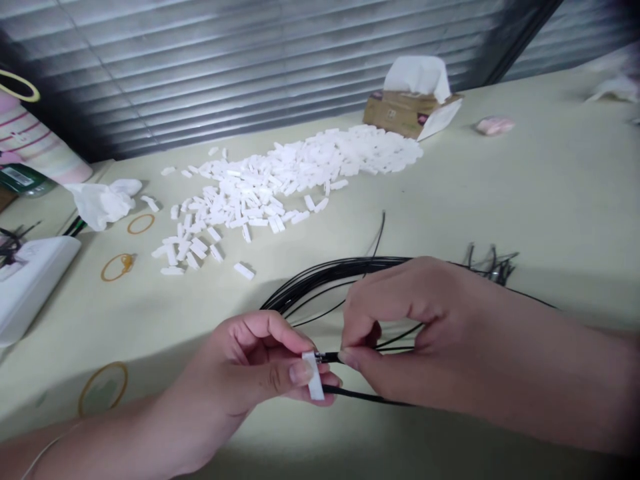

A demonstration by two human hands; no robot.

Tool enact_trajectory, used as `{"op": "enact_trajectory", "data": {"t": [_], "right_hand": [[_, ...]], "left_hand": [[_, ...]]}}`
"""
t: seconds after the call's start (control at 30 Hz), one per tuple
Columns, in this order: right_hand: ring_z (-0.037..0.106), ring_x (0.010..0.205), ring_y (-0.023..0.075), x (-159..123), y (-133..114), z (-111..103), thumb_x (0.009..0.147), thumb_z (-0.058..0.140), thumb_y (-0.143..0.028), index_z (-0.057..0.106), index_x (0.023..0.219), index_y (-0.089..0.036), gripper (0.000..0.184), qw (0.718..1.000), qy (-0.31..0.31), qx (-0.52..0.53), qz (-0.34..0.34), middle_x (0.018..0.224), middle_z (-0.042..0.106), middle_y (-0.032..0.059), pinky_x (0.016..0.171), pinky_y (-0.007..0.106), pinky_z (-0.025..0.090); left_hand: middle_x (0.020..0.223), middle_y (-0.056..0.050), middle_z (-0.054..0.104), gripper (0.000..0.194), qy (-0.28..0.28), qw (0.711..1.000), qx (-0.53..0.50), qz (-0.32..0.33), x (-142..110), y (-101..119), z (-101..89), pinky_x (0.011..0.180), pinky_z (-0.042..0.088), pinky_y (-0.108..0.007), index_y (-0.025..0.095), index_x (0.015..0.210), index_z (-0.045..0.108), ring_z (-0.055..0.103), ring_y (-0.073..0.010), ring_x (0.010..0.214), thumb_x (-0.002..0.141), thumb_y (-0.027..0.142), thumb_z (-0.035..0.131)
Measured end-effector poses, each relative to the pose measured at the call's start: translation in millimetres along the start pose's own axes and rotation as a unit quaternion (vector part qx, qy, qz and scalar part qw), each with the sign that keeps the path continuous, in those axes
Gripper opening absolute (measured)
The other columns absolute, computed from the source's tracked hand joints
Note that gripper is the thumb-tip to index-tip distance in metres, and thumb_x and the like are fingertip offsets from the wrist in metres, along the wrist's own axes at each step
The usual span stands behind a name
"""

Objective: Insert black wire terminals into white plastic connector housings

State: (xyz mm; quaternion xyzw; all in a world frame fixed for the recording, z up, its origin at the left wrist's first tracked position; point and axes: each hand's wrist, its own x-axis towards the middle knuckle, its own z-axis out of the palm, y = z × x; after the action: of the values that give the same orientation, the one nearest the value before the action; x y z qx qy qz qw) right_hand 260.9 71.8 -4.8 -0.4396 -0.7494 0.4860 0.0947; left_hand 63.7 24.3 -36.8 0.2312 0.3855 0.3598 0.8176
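Note:
My left hand (255, 373) is closed, pinching a small white plastic connector (314, 375) between thumb and fingers. My right hand (425, 327) is closed on a thin black wire (330, 357), its tip meeting the connector's side. A second black wire (365, 396) runs out from under the connector to the right. Behind both hands lies a bundle of black wires (325, 273) on the pale table (525, 200), with their metal ends (495, 267) fanned out at the right.
A big heap of white connectors (280, 180) spreads across the table's middle. A brown tissue box (413, 107) stands behind it. At the left are a crumpled tissue (103, 200), several rubber bands (117, 267) and a white box (30, 280).

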Motion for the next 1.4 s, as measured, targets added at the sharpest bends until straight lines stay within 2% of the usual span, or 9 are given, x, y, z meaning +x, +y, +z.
{"op": "enact_trajectory", "data": {"t": [0.3, 0.47, 0.57, 0.83, 0.9, 1.07, 1.13, 1.3, 1.4], "right_hand": [[0.046, 0.050, 0.0053, 2.8, 2.2, 1.5, 0.070, 0.060, -0.021, 0.060, 0.056, -0.019, 0.015, 0.999, 0.011, -0.003, -0.051, 0.051, 0.055, -0.0053, 0.044, 0.016, 0.033], [0.046, 0.050, 0.0026, 3.0, 1.8, 3.3, 0.071, 0.059, -0.013, 0.061, 0.055, -0.017, 0.016, 0.993, 0.040, 0.004, -0.114, 0.052, 0.055, -0.0061, 0.045, 0.013, 0.032], [0.045, 0.049, 0.0014, 2.8, 1.6, 4.0, 0.071, 0.058, -0.007, 0.061, 0.054, -0.015, 0.018, 0.989, 0.030, -0.019, -0.141, 0.052, 0.054, -0.0055, 0.046, 0.012, 0.031], [0.043, 0.053, 0.0021, 1.2, 6.5, 7.6, 0.079, 0.050, -0.007, 0.061, 0.060, -0.015, 0.024, 0.973, 0.030, -0.066, -0.220, 0.058, 0.054, -0.0048, 0.052, 0.015, 0.034], [0.044, 0.054, 0.0022, 1.7, 5.5, 6.0, 0.079, 0.049, -0.007, 0.060, 0.060, -0.016, 0.024, 0.974, 0.027, -0.075, -0.213, 0.058, 0.056, -0.0056, 0.052, 0.015, 0.034], [0.048, 0.052, 0.0029, 2.1, 2.0, 3.0, 0.077, 0.051, -0.013, 0.065, 0.066, -0.022, 0.020, 0.991, 0.023, -0.056, -0.119, 0.060, 0.061, -0.0086, 0.044, 0.014, 0.030], [0.047, 0.053, 0.0027, 2.3, 1.6, 2.9, 0.076, 0.051, -0.011, 0.064, 0.064, -0.022, 0.020, 0.991, 0.024, -0.060, -0.115, 0.059, 0.059, -0.0085, 0.044, 0.014, 0.030], [0.046, 0.055, 0.0040, 1.2, 2.1, 2.1, 0.082, 0.050, -0.009, 0.059, 0.065, -0.016, 0.020, 0.974, 0.028, -0.127, -0.186, 0.061, 0.056, -0.0056, 0.049, 0.016, 0.034], [0.052, 0.066, 0.0093, -0.9, 4.8, 2.3, 0.088, 0.043, -0.008, 0.059, 0.071, -0.015, 0.024, 0.942, 0.028, -0.223, -0.250, 0.073, 0.060, 0.0003, 0.057, 0.021, 0.041]], "left_hand": [[0.074, -0.002, 0.076, 0.008, 0.006, 1.000, 0.012, -0.005, 1.7, 1.0, 0.0, 0.068, 0.058, -0.017, 0.015, 0.074, 0.071, 0.072, -0.0115, 0.069, 0.073, 0.010, 0.078], [0.072, -0.002, 0.076, 0.009, 0.008, 1.000, 0.009, -0.009, 2.1, 1.4, -0.1, 0.066, 0.058, -0.017, 0.015, 0.073, 0.072, 0.072, -0.0114, 0.066, 0.071, 0.012, 0.080], [0.070, -0.003, 0.075, 0.009, 0.008, 1.000, 0.015, -0.009, 2.0, -0.4, -1.2, 0.066, 0.057, -0.017, 0.015, 0.071, 0.072, 0.072, -0.0123, 0.067, 0.070, 0.010, 0.080], [0.069, -0.003, 0.075, 0.011, 0.023, 0.999, 0.037, -0.012, 1.8, -2.2, -4.3, 0.067, 0.058, -0.019, 0.016, 0.069, 0.073, 0.072, -0.0129, 0.066, 0.067, 0.011, 0.082], [0.069, -0.002, 0.075, 0.010, 0.016, 0.999, 0.027, -0.012, 2.7, -1.3, -3.3, 0.066, 0.057, -0.018, 0.016, 0.069, 0.072, 0.072, -0.0127, 0.066, 0.068, 0.011, 0.081], [0.070, -0.003, 0.075, 0.011, 0.020, 0.999, 0.023, -0.014, 3.1, 1.0, -1.6, 0.065, 0.058, -0.018, 0.015, 0.070, 0.072, 0.072, -0.0118, 0.064, 0.068, 0.015, 0.082], [0.070, -0.003, 0.076, 0.011, 0.020, 0.999, 0.025, -0.015, 2.8, 1.2, -1.6, 0.065, 0.058, -0.018, 0.015, 0.071, 0.072, 0.072, -0.0119, 0.064, 0.067, 0.016, 0.083], [0.070, -0.004, 0.076, 0.013, 0.019, 1.000, 0.015, -0.019, 2.4, 1.4, -0.5, 0.065, 0.057, -0.018, 0.015, 0.072, 0.071, 0.071, -0.0117, 0.064, 0.067, 0.016, 0.083], [0.071, -0.004, 0.076, 0.013, 0.023, 0.999, 0.008, -0.027, 2.0, 2.1, -0.3, 0.064, 0.056, -0.017, 0.014, 0.072, 0.071, 0.071, -0.0113, 0.064, 0.067, 0.017, 0.083]]}}
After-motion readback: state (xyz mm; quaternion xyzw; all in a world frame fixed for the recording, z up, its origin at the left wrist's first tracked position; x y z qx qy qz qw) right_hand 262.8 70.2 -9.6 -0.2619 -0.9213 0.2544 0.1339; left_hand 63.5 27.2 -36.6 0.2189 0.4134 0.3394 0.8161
